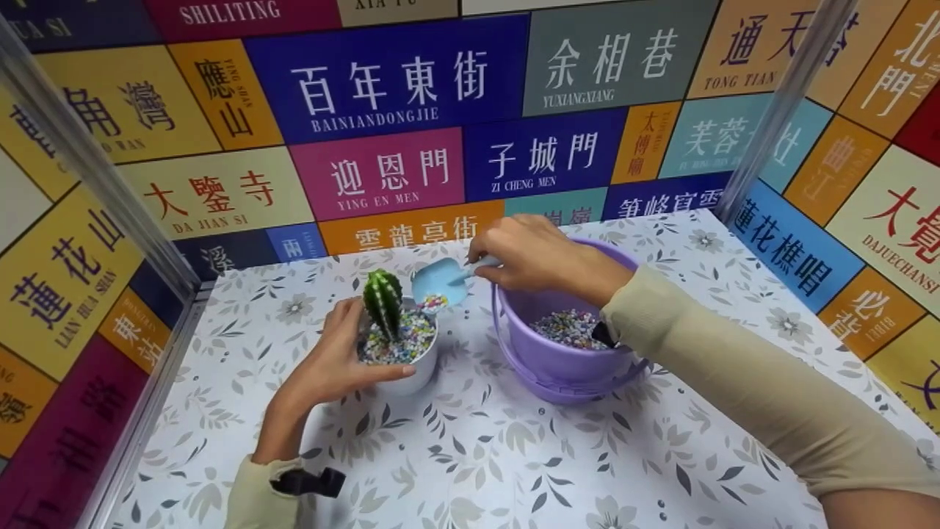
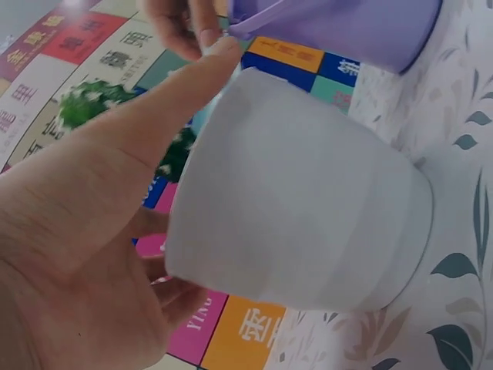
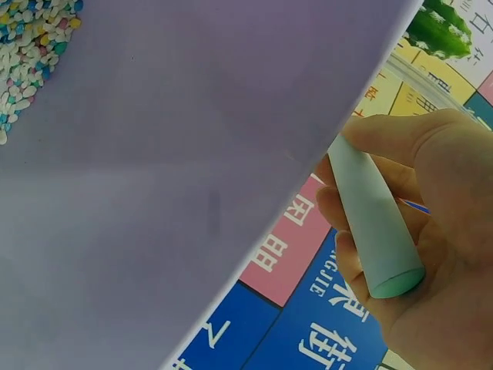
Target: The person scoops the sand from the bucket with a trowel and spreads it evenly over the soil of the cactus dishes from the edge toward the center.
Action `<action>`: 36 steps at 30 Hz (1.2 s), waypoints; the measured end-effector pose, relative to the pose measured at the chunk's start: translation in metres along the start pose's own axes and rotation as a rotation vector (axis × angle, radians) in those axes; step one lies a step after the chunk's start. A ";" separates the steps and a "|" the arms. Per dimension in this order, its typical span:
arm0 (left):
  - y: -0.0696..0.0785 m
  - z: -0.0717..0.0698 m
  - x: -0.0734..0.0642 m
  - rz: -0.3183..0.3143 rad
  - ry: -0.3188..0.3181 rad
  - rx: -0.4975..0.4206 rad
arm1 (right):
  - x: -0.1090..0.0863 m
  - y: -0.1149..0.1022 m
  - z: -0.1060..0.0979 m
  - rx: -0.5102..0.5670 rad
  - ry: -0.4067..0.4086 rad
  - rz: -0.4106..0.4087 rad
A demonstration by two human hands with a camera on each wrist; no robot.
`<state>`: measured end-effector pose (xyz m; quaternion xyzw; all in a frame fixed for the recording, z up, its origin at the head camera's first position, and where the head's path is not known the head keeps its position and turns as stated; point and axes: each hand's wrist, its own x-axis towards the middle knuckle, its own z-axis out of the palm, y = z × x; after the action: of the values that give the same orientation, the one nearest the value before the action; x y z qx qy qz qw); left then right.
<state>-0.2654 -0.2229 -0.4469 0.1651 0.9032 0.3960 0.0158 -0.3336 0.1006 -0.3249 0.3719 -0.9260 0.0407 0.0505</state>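
In the head view my left hand [image 1: 330, 367] holds a white flowerpot [image 1: 420, 373] by its rim, thumb on the near side, fingers behind. A green ribbed cactus [image 1: 383, 301] stands in the pot among small multicoloured pebbles [image 1: 409, 338]. My right hand [image 1: 529, 253] grips a light blue scoop [image 1: 433, 278] by its handle [image 3: 377, 220]. The scoop's blade is tilted over the pot's far right rim, with some coloured pebbles [image 1: 433, 300] at its lower edge. Beneath my right forearm is a purple bucket [image 1: 562, 375] holding more pebbles [image 1: 567, 328].
A white tablecloth [image 1: 470, 463] with grey leaves and flowers covers the table. Panels with coloured sign blocks [image 1: 389, 81] rise behind and at both sides, joined by metal posts [image 1: 778, 103]. The bucket's handle [image 1: 501, 334] hangs down along its side.
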 end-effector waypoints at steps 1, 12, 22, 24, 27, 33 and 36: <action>0.000 0.000 0.000 -0.009 0.003 0.009 | 0.000 -0.001 0.000 -0.010 0.009 -0.004; -0.002 -0.002 0.000 0.092 -0.012 -0.103 | 0.000 -0.004 0.001 -0.042 0.041 -0.028; 0.001 0.003 0.000 -0.015 -0.017 0.017 | 0.000 -0.004 0.000 -0.026 0.036 -0.002; 0.001 0.002 0.000 -0.011 -0.012 0.019 | 0.001 -0.004 0.000 -0.028 0.032 0.001; 0.000 -0.001 0.000 -0.008 -0.010 0.011 | 0.001 -0.005 0.000 -0.038 0.041 -0.011; -0.004 -0.005 -0.001 0.020 -0.020 -0.039 | 0.000 -0.005 0.000 -0.060 0.066 -0.029; -0.005 -0.007 -0.002 0.030 -0.020 -0.047 | 0.000 -0.005 0.000 -0.066 0.073 -0.026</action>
<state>-0.2656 -0.2315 -0.4461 0.1821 0.8908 0.4157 0.0227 -0.3299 0.0971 -0.3247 0.3801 -0.9196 0.0230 0.0971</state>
